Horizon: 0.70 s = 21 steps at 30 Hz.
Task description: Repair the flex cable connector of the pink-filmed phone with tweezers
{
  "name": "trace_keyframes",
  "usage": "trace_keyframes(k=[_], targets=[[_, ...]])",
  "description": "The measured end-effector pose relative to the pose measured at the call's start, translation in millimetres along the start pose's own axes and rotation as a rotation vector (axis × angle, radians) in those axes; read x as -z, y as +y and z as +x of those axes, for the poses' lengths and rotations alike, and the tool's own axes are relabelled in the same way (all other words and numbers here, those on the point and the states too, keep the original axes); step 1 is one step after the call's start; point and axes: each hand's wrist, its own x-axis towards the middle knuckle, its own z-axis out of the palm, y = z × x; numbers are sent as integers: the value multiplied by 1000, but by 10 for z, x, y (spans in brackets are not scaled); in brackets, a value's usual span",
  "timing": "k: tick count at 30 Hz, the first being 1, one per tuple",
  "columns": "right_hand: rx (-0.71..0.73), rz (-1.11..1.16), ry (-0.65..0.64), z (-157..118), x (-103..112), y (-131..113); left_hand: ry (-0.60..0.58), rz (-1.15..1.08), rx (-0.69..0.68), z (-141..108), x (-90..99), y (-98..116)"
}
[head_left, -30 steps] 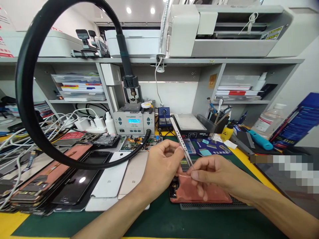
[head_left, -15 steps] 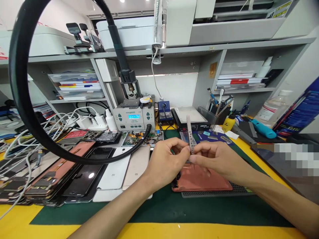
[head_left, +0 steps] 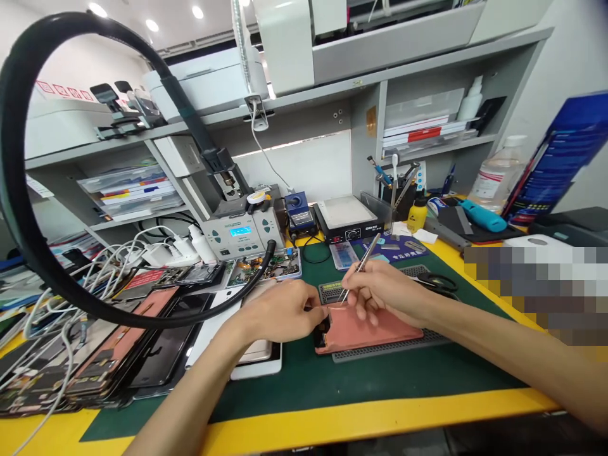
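Note:
A copper-coloured phone screen panel [head_left: 380,329] lies back side up on a grey perforated mat [head_left: 394,350]. Steel tweezers [head_left: 367,253] are pinched in my right hand [head_left: 375,288], their tips pointing down at the panel's upper left part. My left hand [head_left: 285,310] is at the panel's left end, its fingers curled and pressed together near the dark connector strip [head_left: 323,332]. Whatever sits between those fingertips is hidden.
Phones, including a white one [head_left: 209,326], and stacked screens [head_left: 118,342] lie left. Behind stand a hot-air station [head_left: 242,234], its looping black hose [head_left: 12,190], and a heating plate [head_left: 349,212]. Black-handled scissors [head_left: 439,283] lie right of the mat.
Both hands held the tweezers upright above the panel. Now the right hand alone has them, tips lowered, and the left hand has moved to the panel's left end. The camera view has tilted.

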Motion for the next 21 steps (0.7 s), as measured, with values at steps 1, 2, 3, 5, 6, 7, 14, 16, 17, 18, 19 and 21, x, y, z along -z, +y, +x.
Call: trace_keyframes(k=[1, 2, 3, 5, 6, 7, 14, 16, 17, 18, 19, 21], targets=[[-14, 1, -5, 18, -2, 36, -39, -4, 5, 20, 0, 15], [-22, -3, -8, 31, -3, 67, -76, -13, 13, 40, 1, 34], [-26, -13, -10, 39, -4, 91, -107, -24, 23, 58, 2, 53], [-26, -45, -14, 45, -6, 115, -138, -48, 52, 87, -3, 86], [-26, -66, -17, 43, -6, 114, -142, -58, 69, 99, -10, 97], [-27, -87, -20, 39, -6, 106, -143, -69, 88, 107, -20, 103], [-23, -195, -18, 3, -7, 33, -203, -258, 248, 130, -81, 94], [-25, -207, -13, 2, -9, 40, -197, -300, 271, 139, -85, 95], [-28, -214, -13, 2, -10, 47, -191, -304, 279, 146, -88, 96], [-27, -222, -12, 3, -11, 53, -190, -309, 296, 153, -92, 97], [-28, -229, -13, 3, -11, 59, -191, -314, 316, 161, -98, 96], [-31, -237, -14, 5, -13, 66, -197, -342, 347, 176, -115, 90]])
